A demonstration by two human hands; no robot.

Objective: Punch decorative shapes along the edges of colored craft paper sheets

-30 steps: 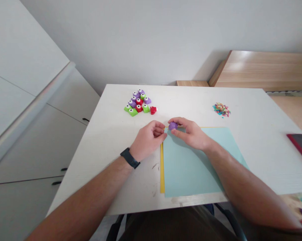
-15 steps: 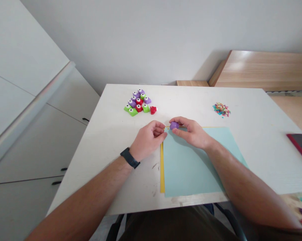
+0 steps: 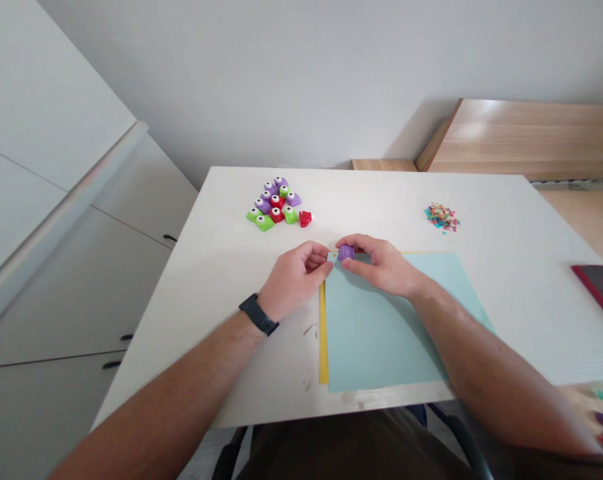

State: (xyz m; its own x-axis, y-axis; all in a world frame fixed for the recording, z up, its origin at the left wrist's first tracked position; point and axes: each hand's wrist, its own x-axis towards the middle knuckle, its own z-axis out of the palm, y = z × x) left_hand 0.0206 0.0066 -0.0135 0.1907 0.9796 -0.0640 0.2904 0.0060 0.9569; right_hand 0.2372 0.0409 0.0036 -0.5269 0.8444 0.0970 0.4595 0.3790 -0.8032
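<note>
The right hand [image 3: 382,268] grips a purple punch [image 3: 346,253] at the far edge of a blue sheet [image 3: 386,337], whose far-left corner the left hand [image 3: 295,277] pinches; other punches [image 3: 277,203] lie far left, paper bits [image 3: 441,218] far right.

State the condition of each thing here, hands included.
Light blue sheet: flat, on top
Yellow sheet: mostly covered
Purple punch: held at sheets' far edge
Left hand: curled at sheets' corner
Right hand: gripping the punch
Rightmost red punch: on its side
Other punches: clustered, white tops up
Confetti: heaped loosely
</note>
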